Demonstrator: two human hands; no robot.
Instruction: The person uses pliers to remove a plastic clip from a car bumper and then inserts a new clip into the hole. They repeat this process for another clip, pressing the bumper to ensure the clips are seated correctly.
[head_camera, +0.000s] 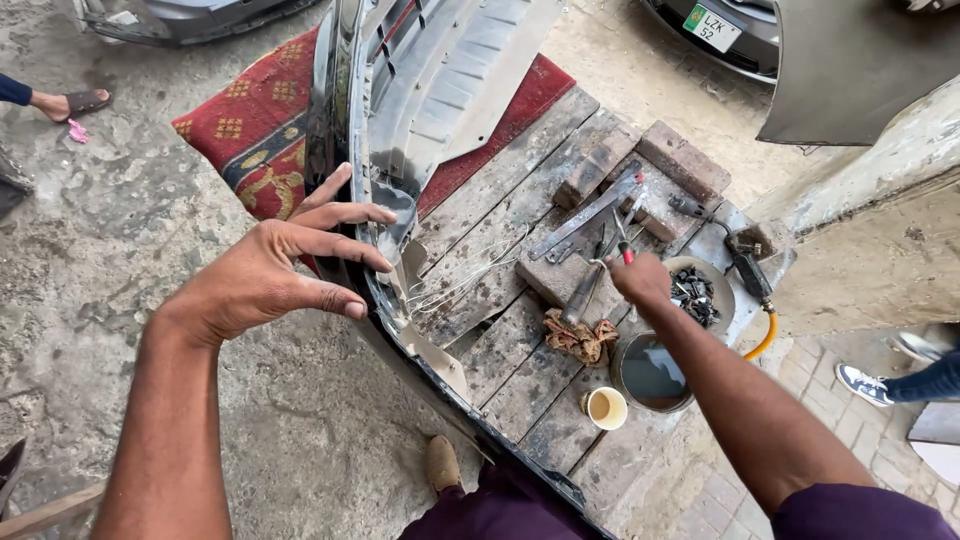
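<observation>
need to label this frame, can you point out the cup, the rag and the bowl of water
cup (606, 407), head view, on the pale liquid inside its rim
rag (580, 338), head view, on the middle of the crumpled brown cloth
bowl of water (650, 374), head view, on the dark water surface

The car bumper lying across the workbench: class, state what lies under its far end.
Under the bumper lies a red patterned rug, which shows on both sides, over the plank bench. The bumper covers the rug's middle, so anything there is hidden.
</observation>
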